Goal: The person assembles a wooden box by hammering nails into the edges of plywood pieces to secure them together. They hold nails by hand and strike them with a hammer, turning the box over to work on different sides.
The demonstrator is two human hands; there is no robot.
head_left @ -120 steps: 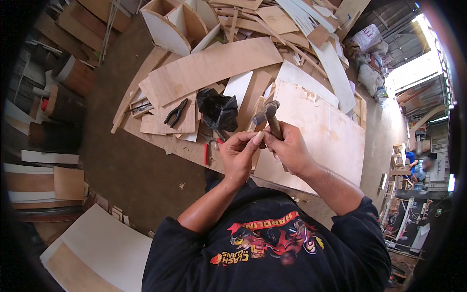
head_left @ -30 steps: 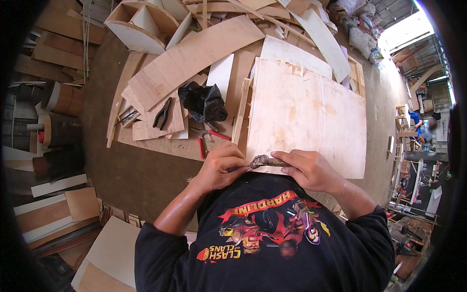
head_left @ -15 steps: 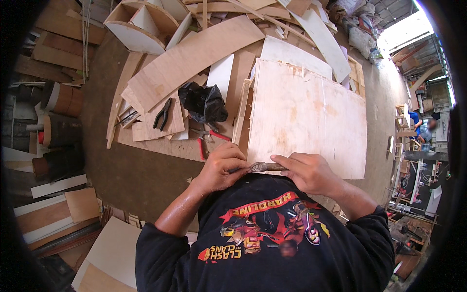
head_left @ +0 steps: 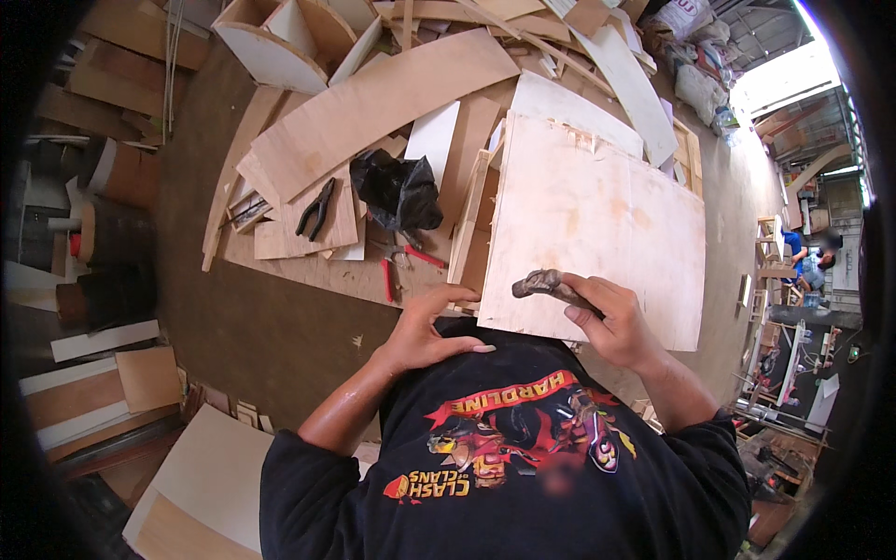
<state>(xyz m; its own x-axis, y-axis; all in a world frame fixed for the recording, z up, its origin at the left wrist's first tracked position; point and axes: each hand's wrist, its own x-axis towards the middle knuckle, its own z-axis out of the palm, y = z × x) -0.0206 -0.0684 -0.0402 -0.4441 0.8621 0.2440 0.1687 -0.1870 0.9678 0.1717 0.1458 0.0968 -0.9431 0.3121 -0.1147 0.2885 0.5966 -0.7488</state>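
My right hand (head_left: 618,329) is closed round the handle of a worn hammer (head_left: 536,283), its head over a pale plywood panel (head_left: 607,205). The panel tops a low wooden frame (head_left: 474,219), whose side shows along the left. By the panel's near left corner is my left hand (head_left: 422,334), thumb and fingers apart. Its fingertips reach the frame's edge, and I cannot tell whether they press on it. Beyond that hand lie red-handled pincers (head_left: 401,261), a crumpled black plastic bag (head_left: 397,191) and black-handled pliers (head_left: 315,210).
Long plywood strips (head_left: 373,112) and offcuts cover the far side of the work surface. A curved white shelf unit (head_left: 271,47) stands at the far left. Boards (head_left: 201,476) lean at the lower left. A person in blue (head_left: 810,257) sits off to the right.
My right hand has lifted the hammer away from my left hand and over the panel. My left fingers have spread apart. The view has shifted slightly.
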